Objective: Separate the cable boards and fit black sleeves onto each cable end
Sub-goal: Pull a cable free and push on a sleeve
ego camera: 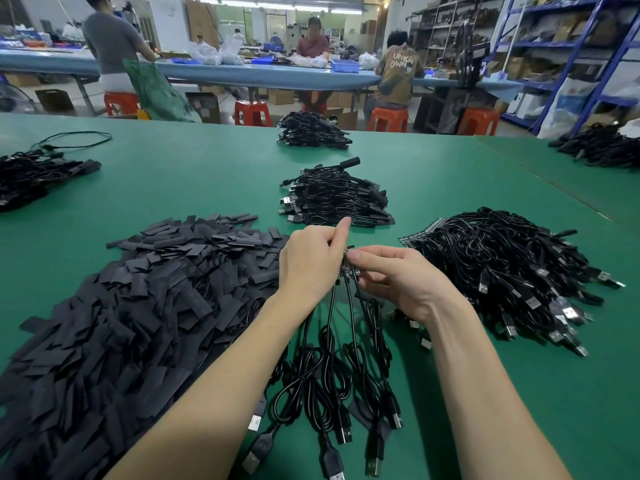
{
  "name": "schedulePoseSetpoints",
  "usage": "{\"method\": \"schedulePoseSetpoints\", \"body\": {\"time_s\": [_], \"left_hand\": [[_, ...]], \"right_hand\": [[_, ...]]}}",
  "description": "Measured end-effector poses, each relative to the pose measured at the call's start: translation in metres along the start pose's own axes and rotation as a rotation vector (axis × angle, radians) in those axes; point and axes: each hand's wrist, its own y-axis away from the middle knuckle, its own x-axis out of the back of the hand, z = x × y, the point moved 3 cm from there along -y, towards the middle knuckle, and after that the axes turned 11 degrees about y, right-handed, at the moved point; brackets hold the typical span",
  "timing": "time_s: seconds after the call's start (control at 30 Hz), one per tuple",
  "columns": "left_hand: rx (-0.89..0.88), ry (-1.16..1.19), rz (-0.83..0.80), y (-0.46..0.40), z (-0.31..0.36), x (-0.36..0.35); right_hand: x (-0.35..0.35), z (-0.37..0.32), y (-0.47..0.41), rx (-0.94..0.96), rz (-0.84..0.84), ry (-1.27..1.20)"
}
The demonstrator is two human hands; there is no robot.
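1. Head view, writing: I read "UNKN OWN" on the back of a seated person's shirt. I can read no labels on the parts in front of me.
2. Head view, hands: my left hand and right hand meet above the green counter. The fingers of both are clamped on a small strip of cable boards held between them; the left index finger points up and away.
3. Head view, cables: I count about three black cables hanging from the boards toward me, their coils and USB plugs resting on the counter. The exact count is uncertain.
4. Head view, sleeves: a large heap of flat black sleeves lies to the left of my hands, too many to count.
5. Head view, stock: a pile of unsleeved cables lies to the right, and a pile of sleeved cables just beyond my hands. Three more cable piles sit farther out.
6. Head view, background: four orange stools stand beyond the counter.
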Motion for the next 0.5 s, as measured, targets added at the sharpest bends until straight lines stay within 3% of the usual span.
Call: {"method": "schedulePoseSetpoints", "body": {"time_s": [0.3,0.5], "left_hand": [[-0.064,0.229,-0.006,-0.001,0.003,0.003],[-0.030,0.005,-0.065,-0.006,-0.008,0.008]], "right_hand": [[-0.015,0.003,0.004,-0.100,-0.096,-0.181],[0.006,-0.006,0.011,-0.075,-0.030,-0.098]]}}
